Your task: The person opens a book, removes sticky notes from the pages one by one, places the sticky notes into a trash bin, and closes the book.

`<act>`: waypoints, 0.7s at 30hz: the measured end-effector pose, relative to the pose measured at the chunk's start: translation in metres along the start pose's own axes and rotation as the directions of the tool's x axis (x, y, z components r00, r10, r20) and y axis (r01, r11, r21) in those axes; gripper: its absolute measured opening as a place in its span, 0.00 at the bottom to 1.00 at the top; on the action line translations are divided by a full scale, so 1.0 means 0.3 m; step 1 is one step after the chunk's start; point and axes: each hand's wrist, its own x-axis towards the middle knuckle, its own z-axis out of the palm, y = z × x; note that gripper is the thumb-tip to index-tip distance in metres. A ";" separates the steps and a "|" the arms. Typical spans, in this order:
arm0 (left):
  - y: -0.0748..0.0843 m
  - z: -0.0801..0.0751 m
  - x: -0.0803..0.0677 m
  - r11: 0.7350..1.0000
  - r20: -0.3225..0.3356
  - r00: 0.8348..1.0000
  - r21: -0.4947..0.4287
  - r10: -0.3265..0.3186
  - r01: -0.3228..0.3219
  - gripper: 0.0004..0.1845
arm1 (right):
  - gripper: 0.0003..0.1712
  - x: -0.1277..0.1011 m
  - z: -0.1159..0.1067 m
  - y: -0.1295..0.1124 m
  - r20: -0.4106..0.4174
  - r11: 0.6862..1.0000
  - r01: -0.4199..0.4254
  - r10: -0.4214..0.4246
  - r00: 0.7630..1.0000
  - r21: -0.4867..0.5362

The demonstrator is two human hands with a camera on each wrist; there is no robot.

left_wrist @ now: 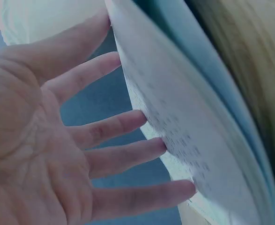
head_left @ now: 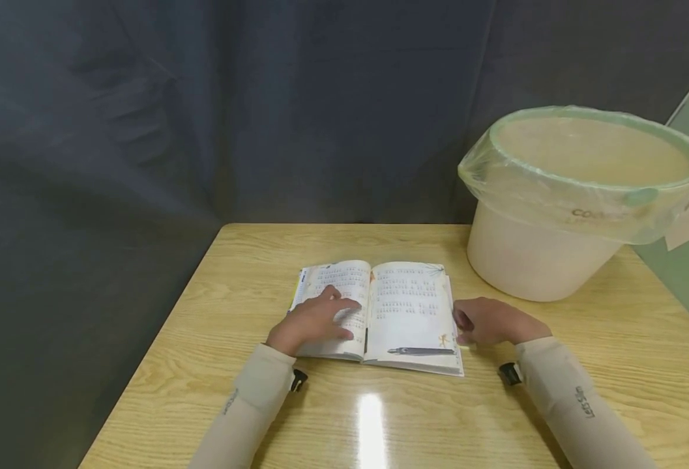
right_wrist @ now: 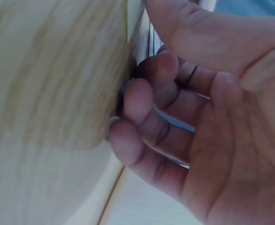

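Observation:
An open book (head_left: pixel 409 312) with printed pages lies on the wooden table. My left hand (head_left: pixel 319 320) rests on its left page with the fingers spread. In the left wrist view, the fingertips of the left hand (left_wrist: pixel 53 126) touch the printed page (left_wrist: pixel 174 122). At the book's right edge is my right hand (head_left: pixel 491 320), its fingers curled by the cover's edge. The right wrist view shows the curled fingers of the right hand (right_wrist: pixel 198 108) low against the table, the thumb beside the book's edge; the exact contact is partly hidden. A grey pen shape (head_left: pixel 420 351) shows low on the right page.
A large white bucket (head_left: pixel 532 254) with a pale green rim, lined with a clear plastic bag (head_left: pixel 555 195), stands at the back right of the table (head_left: pixel 250 293). Dark cloth (head_left: pixel 344 117) hangs behind and to the left.

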 end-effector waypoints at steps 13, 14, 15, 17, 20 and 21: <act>-0.033 0.008 0.010 0.994 -0.025 0.999 0.104 0.037 -0.034 0.35 | 0.20 -0.002 0.000 -0.010 -0.033 0.996 0.068 -0.066 0.997 0.058; -0.045 0.003 0.011 0.997 -0.030 0.998 0.063 0.054 -0.052 0.32 | 0.21 -0.001 0.001 -0.010 -0.032 0.996 0.065 -0.063 0.998 0.066; -0.058 -0.004 0.011 0.998 -0.040 0.997 0.004 0.059 -0.059 0.28 | 0.22 -0.001 0.002 -0.011 -0.029 0.995 0.063 -0.061 0.998 0.076; -0.089 -0.020 0.009 0.985 -0.059 0.998 -0.171 0.030 -0.040 0.22 | 0.26 -0.001 0.003 -0.015 -0.022 0.994 0.061 -0.059 0.998 0.090; -0.131 -0.044 0.002 0.862 -0.074 0.992 -0.505 -0.104 0.053 0.33 | 0.31 -0.001 0.003 -0.022 -0.009 0.994 0.055 -0.055 0.998 0.098; -0.143 -0.049 -0.001 0.797 -0.068 0.986 -0.599 -0.151 0.081 0.40 | 0.32 -0.001 0.004 -0.024 -0.007 0.994 0.057 -0.057 0.998 0.097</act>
